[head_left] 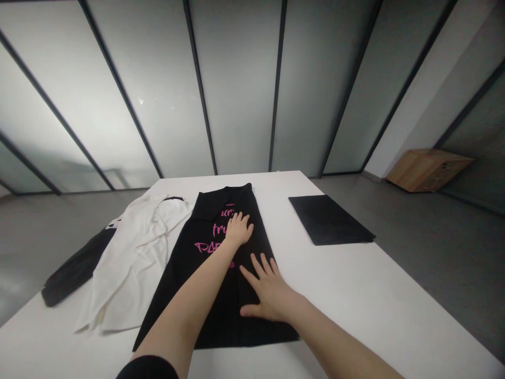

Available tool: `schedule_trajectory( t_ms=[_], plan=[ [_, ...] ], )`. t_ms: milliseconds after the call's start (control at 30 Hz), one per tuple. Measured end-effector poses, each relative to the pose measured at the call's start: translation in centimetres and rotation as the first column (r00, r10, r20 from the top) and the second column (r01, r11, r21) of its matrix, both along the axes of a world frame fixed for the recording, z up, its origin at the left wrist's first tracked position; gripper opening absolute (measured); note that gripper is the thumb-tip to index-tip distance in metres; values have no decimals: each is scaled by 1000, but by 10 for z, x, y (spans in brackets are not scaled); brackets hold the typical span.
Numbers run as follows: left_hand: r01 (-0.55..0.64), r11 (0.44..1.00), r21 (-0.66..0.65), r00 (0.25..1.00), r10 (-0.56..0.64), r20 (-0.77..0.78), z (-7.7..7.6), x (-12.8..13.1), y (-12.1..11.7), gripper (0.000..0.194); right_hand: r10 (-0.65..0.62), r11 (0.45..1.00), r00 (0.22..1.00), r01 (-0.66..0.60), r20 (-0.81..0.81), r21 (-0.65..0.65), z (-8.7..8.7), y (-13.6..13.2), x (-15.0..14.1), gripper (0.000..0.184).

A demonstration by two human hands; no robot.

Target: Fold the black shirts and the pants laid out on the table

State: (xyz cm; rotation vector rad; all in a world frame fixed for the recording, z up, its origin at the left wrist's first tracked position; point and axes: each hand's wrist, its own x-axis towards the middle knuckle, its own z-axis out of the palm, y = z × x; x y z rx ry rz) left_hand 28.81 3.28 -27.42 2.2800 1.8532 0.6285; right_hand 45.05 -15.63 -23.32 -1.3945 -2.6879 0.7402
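A black T-shirt [181, 268] with pink lettering lies partly folded on the white desk [355, 295], at the centre of the frame. The left hand [239, 230], mid-frame, rests on it, fingers slightly spread; the right hand [272, 292], lower and rightward, has fingers spread wide over the fabric. Neither hand grips anything.

The left arm [197, 287] wears a short black sleeve [149, 367].

Can pass low over bare tabletop [355, 295] between the black printed shirt [231, 295] and the folded black cloth [331, 221], and on the near right; meets the white garment [134, 258] and dark garment [79, 266] on the left.
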Motion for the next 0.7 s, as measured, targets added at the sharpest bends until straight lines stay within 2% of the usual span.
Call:
schedule_trajectory(
  t_ms=[100,233,333,500,600,633,700],
  plan=[
    [7,1000,0,1000,-7,11,0,-1,1,56,107,993,994,-108,-21,-39,1,-2,3,137],
    [23,1000,-15,999,-23,-31,1,-1,5,58,253,964,963,-259,-88,-67,-1,-5,-1,141],
    [26,999,-31,998,-28,-55,1,-1,8,60,278,956,953,-287,-120,-62,-3,-8,-8,127],
    [27,999,-40,997,-29,-65,-1,-2,11,62,203,979,972,-201,-114,29,-8,-21,-21,102],
    [29,999,-32,998,-31,-57,-2,-2,11,61,177,984,976,-172,-125,50,-5,-27,-25,92],
    [30,999,-28,998,-31,-57,-2,-3,11,61,189,982,972,-184,-140,48,-2,-27,-25,84],
    [34,999,-23,998,-35,-56,-2,-4,12,60,256,967,950,-252,-179,47,6,-27,-22,56]
  ],
)
